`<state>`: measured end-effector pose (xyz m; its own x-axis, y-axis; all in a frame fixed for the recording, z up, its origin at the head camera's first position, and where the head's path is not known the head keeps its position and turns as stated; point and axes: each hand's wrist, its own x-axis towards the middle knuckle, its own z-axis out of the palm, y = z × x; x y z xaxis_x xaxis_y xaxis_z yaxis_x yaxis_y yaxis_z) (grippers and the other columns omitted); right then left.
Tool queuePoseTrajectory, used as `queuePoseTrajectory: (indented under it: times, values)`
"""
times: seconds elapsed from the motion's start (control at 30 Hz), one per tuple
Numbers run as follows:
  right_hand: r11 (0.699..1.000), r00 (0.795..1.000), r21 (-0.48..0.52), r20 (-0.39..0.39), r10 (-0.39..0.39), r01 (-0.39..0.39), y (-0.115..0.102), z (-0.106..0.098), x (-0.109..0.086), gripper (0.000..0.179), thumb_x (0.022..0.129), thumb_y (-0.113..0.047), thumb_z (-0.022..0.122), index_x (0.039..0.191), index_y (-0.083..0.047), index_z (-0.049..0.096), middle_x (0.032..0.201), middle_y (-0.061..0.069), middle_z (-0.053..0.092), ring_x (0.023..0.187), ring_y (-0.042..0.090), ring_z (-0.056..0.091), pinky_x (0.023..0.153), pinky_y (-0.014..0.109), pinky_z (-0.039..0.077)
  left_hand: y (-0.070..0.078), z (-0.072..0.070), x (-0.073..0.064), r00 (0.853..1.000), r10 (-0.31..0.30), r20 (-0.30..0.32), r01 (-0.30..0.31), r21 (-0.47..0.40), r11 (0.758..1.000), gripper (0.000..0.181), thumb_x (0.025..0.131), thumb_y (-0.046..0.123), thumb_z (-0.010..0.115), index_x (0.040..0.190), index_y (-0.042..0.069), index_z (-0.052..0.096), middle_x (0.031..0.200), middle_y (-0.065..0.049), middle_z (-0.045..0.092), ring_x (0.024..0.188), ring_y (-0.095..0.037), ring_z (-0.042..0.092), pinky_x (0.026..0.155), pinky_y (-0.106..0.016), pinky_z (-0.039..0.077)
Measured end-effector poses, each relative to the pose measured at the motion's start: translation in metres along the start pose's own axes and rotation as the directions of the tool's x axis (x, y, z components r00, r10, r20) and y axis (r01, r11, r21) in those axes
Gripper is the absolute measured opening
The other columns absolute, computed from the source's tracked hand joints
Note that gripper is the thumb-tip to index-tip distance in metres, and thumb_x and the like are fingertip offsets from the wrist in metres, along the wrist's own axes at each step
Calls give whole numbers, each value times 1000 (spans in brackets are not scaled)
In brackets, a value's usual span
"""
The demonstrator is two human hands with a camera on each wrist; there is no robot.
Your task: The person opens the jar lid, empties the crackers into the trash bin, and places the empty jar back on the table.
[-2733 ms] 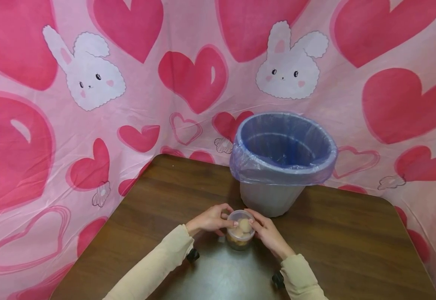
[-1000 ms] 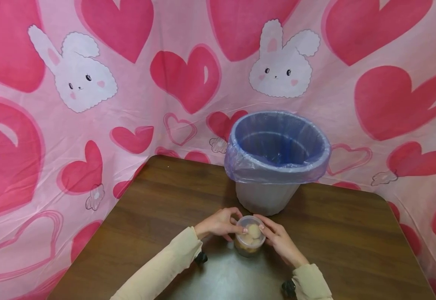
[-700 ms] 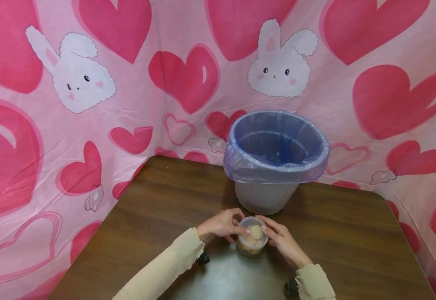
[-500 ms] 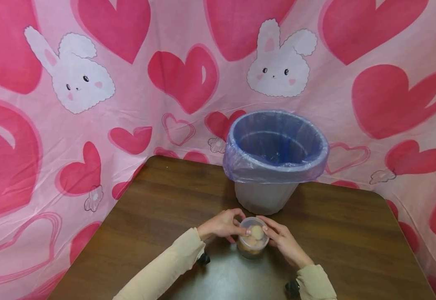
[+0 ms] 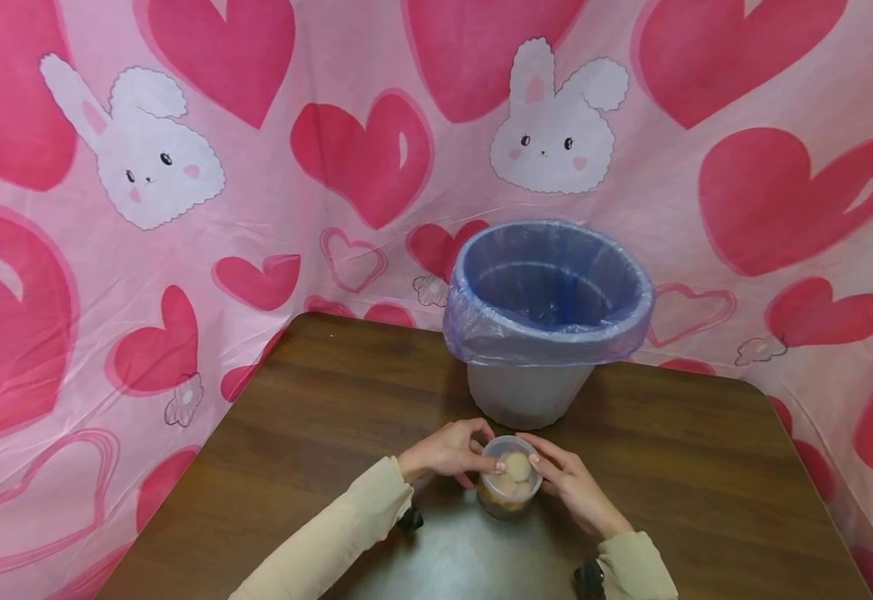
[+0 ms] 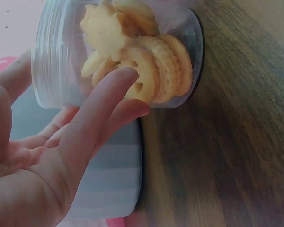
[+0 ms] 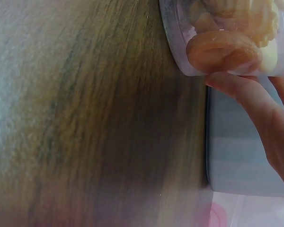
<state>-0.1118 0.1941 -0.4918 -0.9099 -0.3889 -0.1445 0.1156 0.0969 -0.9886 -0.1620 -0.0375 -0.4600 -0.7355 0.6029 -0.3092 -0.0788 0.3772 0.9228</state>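
A small clear plastic jar [image 5: 507,507] of biscuits stands upright on the table, between both hands. My left hand [image 5: 447,450] holds its left side, the thumb lying over the translucent top. In the left wrist view, its fingers [image 6: 99,101] lie along the jar wall below a ribbed clear lid [image 6: 61,52]. Golden biscuits [image 6: 104,30], some with scalloped edges, show through the wall. My right hand [image 5: 574,487] grips the right side, thumb at the rim. A round biscuit [image 7: 222,49] shows near its fingertip in the right wrist view.
Behind the jar stands a pale waste bin [image 5: 526,392] lined with a blue-purple translucent bag [image 5: 549,346]. The brown wooden table [image 5: 331,400] has its back edge near a pink fabric backdrop [image 5: 376,50] with hearts and rabbits. Black wrist straps sit at both cuffs.
The jar and both hands have shifted to the right and slightly nearer relative to the bin. The hold on the jar looks much the same. The head view has turned a little right.
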Motion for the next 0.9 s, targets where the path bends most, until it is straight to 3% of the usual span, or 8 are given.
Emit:
queuePoseTrajectory:
  times: [0.13,0.37,0.6,0.9]
  values:
    - [1000,1000,1,4,-9,9,0,0,-1,53,102,-25,45,146,2,33,146,26,38,113,6,56,89,32,54,0,1,1,1000,2,4,-2,-2,1000,30,83,18,76,104,10,56,82,-5,73,65,-20,67,59,-47,58]
    - [1000,1000,14,1,2,-2,0,-1,-1,55,102,-26,45,146,4,31,148,30,34,113,8,56,90,32,54,-1,1,1,1000,6,8,-6,-7,1000,30,83,18,76,104,9,56,80,-6,72,66,-23,68,64,-55,56]
    - [999,1000,50,-7,21,-21,1,-2,0,55,102,-25,45,147,3,31,150,28,32,112,0,55,89,29,53,-1,0,0,1000,7,4,-7,2,1000,32,84,20,75,107,8,56,83,-6,73,68,-25,69,59,-47,58]
    - [997,999,63,-8,40,-39,1,0,-1,55,103,-25,44,148,2,29,151,26,31,112,-3,53,90,28,53,-1,2,-2,1000,10,-8,-10,1,1000,36,85,22,74,111,5,56,86,-7,74,71,-30,70,62,-52,57]
